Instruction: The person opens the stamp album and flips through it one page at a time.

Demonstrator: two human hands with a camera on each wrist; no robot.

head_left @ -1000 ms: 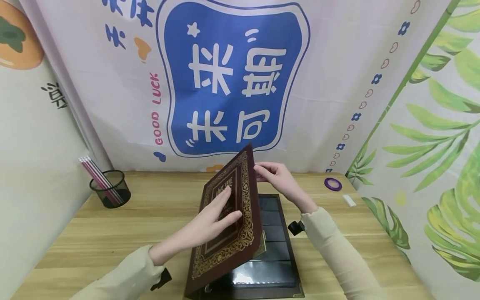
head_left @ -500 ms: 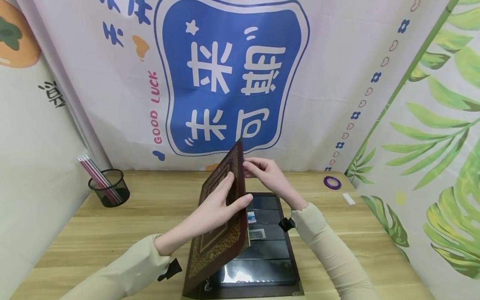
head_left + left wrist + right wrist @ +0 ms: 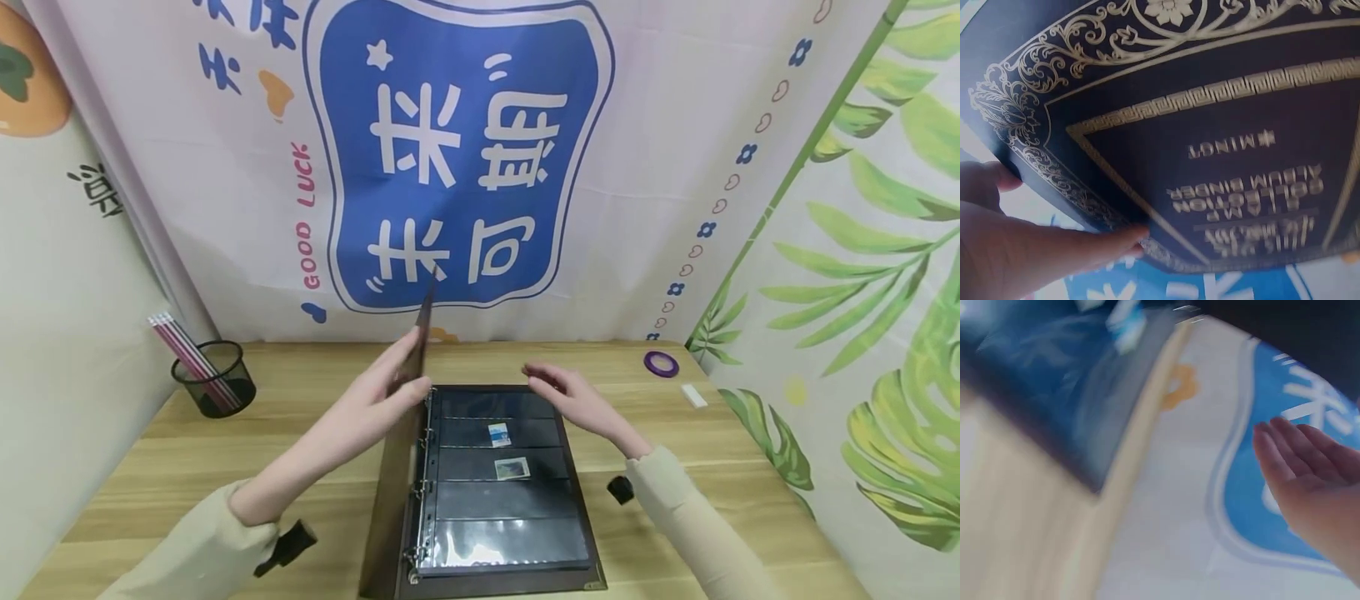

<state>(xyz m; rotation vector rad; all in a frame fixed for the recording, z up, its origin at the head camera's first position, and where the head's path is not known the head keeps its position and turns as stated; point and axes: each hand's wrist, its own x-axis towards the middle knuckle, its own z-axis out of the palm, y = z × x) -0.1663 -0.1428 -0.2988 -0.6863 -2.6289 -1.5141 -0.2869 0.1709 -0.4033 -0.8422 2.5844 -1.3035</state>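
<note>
A stamp album binder [image 3: 502, 500] lies on the table with its dark cover [image 3: 388, 500] raised nearly upright on the left. Gold scrollwork and the words "Stamp Collection Album Binder" mark the cover's outer face [image 3: 1241, 175] in the left wrist view. Against that face rest the straight fingers of my left hand [image 3: 367, 408], its thumb near the cover's edge. Over the far right corner of the black pocket page is my right hand [image 3: 581, 404], holding nothing, fingers slightly bent. Two small stamps sit in the pockets: a blue and white one [image 3: 498, 434] and a pale-bordered one [image 3: 512, 469].
Metal rings [image 3: 426, 437] run along the page's left side. A black mesh cup [image 3: 213, 379] with several pencils stands at the back left. A purple roll of tape [image 3: 661, 364] and a white eraser [image 3: 693, 396] lie at the back right, before a printed cloth [image 3: 637, 167].
The cover has swung left to nearly upright with my left hand on it, uncovering the rings, page and both stamps. My right hand has come away from the cover's edge and dropped lower.
</note>
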